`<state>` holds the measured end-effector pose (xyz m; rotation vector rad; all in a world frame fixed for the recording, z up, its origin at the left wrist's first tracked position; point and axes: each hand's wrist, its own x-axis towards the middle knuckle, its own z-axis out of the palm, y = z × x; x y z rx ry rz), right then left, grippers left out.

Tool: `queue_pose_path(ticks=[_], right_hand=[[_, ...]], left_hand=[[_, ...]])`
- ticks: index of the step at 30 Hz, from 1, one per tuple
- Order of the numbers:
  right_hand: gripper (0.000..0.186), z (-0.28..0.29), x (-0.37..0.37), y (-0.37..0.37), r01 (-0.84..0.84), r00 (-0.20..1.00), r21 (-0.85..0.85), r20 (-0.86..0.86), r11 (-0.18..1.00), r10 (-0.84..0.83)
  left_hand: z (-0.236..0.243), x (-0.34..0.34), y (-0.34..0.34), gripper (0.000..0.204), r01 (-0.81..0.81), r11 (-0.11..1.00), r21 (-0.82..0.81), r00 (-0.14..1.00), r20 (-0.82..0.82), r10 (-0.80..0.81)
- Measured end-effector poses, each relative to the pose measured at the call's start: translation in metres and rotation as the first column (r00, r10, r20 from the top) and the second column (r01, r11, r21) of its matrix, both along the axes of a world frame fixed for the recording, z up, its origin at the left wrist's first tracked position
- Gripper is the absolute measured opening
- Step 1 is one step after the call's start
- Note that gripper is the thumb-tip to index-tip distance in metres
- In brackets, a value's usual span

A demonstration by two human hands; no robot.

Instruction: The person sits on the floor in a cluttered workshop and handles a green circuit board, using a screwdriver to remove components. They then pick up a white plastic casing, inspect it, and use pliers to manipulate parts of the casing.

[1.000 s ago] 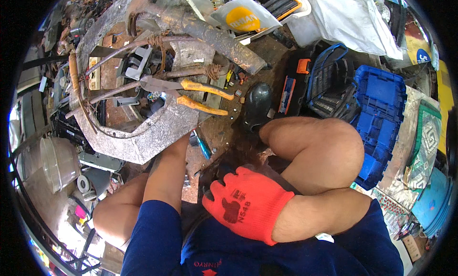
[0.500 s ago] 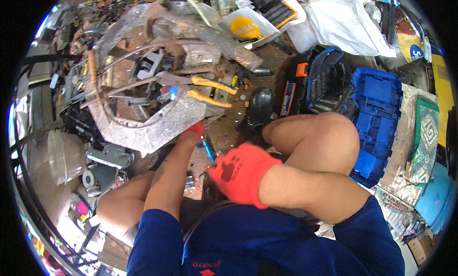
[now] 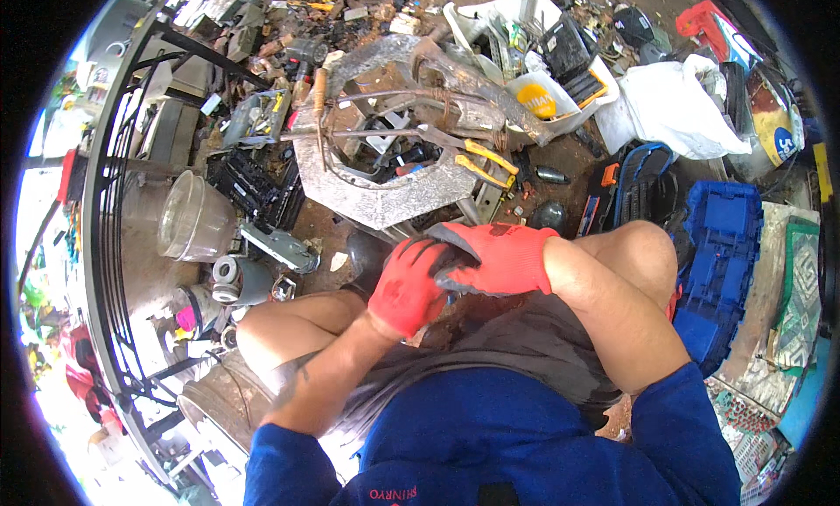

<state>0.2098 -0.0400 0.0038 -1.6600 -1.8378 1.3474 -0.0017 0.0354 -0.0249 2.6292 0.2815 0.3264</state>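
Note:
Both hands wear red gloves with dark palms, and they meet in front of my lap. My left hand point(image 3: 409, 286) has its fingers curled. Overlapping it, my right hand point(image 3: 503, 257) is bent with its thumb beneath and its fingers across the left fingers. Whatever lies between them is hidden. Just beyond is a weathered, pale angular frame point(image 3: 385, 200) with an opening in its middle. Long-nosed pliers with yellow handles point(image 3: 486, 160) rest on its right side, and a wooden-handled tool point(image 3: 320, 95) lies across its left.
Right of my knee are a blue plastic case point(image 3: 719, 244) and a black tool bag point(image 3: 652, 187). A white sack point(image 3: 669, 108) and a white tub of scrap point(image 3: 569, 104) stand farther back. To the left are a clear bucket point(image 3: 194, 216) and a black metal rack point(image 3: 109, 209).
My left hand has drawn back from the frame's near edge to meet my right hand. The view has shifted left, and the blue tool near the left hand is no longer clearly seen.

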Motion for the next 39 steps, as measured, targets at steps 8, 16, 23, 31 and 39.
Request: queue_pose_path(ticks=[8,16,23,31,39], right_hand=[[0.053,0.015,-0.005,0.01,0.255,0.655,-0.063,-0.723,0.965,-0.22],[0.039,0.007,-0.015,0.004,-0.257,0.865,-0.081,0.424,0.963,0.267],[0.037,-0.002,-0.006,0.019,-0.182,0.868,-0.053,0.461,0.982,0.186],[0.035,-0.007,-0.019,0.02,-0.193,0.876,0.029,0.455,0.981,0.159],[0.038,-0.009,-0.015,0.026,-0.198,0.869,-0.028,0.458,0.98,0.189]], left_hand=[[0.071,-0.018,0.026,0.048,-0.423,0.867,-0.265,0.769,0.401,0.498],[0.094,0.015,0.119,0.043,-0.17,0.573,-0.802,0.58,0.389,0.716],[0.063,0.018,0.126,0.043,-0.107,0.506,-0.856,0.622,0.339,0.706],[0.031,0.095,0.143,0.029,-0.001,0.413,-0.911,0.633,0.319,0.706],[0.006,0.123,0.141,0.024,-0.217,0.464,-0.859,0.632,0.239,0.737]])
